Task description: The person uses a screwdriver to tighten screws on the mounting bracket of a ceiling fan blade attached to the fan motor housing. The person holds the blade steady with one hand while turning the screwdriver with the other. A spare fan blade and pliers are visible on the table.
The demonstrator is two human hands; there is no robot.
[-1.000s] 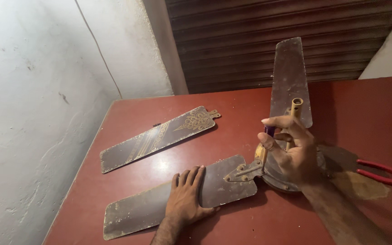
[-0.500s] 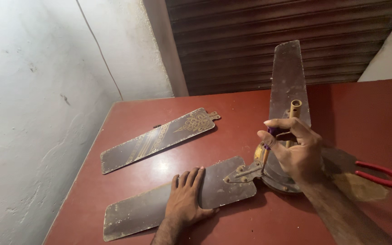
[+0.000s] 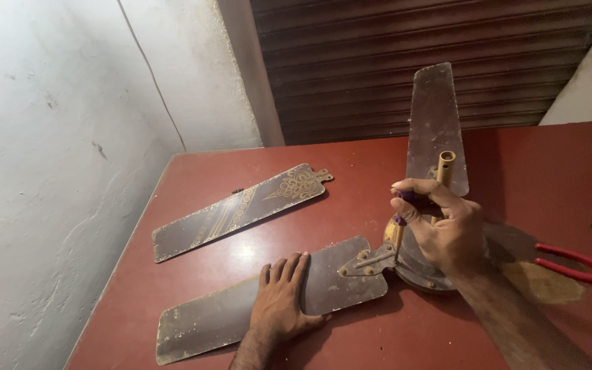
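Note:
An old brown ceiling fan lies on a red table (image 3: 536,178). My right hand (image 3: 443,229) grips a purple-handled screwdriver (image 3: 400,220), its tip down on the metal bracket (image 3: 370,260) that joins a blade to the fan's motor hub (image 3: 419,274). My left hand (image 3: 281,301) lies flat, fingers spread, on that near blade (image 3: 214,318). A second attached blade (image 3: 436,116) points away from me, behind the fan's upright down-rod (image 3: 445,166). A loose blade with gold patterning (image 3: 241,209) rests apart, to the left.
Red-handled pliers (image 3: 577,264) lie on the table at the right. A rough white wall (image 3: 56,171) runs along the table's left edge. A dark corrugated shutter (image 3: 412,62) stands behind the table's far edge.
My right hand has shifted slightly around the screwdriver handle. My left hand and the blades have stayed in place.

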